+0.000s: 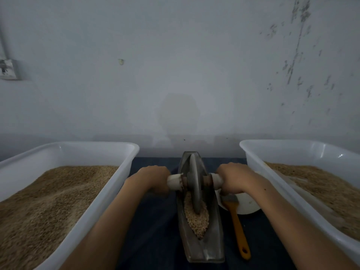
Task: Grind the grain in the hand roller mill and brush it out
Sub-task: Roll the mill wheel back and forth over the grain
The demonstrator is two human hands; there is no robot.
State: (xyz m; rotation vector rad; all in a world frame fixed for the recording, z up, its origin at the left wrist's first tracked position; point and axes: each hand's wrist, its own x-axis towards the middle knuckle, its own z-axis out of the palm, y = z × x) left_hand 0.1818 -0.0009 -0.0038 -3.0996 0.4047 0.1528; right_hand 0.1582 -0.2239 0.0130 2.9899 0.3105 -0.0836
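A boat-shaped metal mill trough (202, 248) lies lengthwise on the dark cloth in front of me. A grey grinding wheel (195, 184) stands upright in it, past the trough's middle. Pale grain (196, 221) lies in the trough's near half, against the wheel. My left hand (153, 177) grips the wheel's left wooden handle (174, 181). My right hand (232, 177) grips the right wooden handle (217, 180). A brush with an orange handle (238, 228) lies to the right of the trough, its bristle end at a white bowl.
A white tub (109, 193) heaped with brown grain stands at the left. A second white tub (251, 152) of grain stands at the right. A white bowl (247, 205) sits between the trough and the right tub. A grey wall rises close behind.
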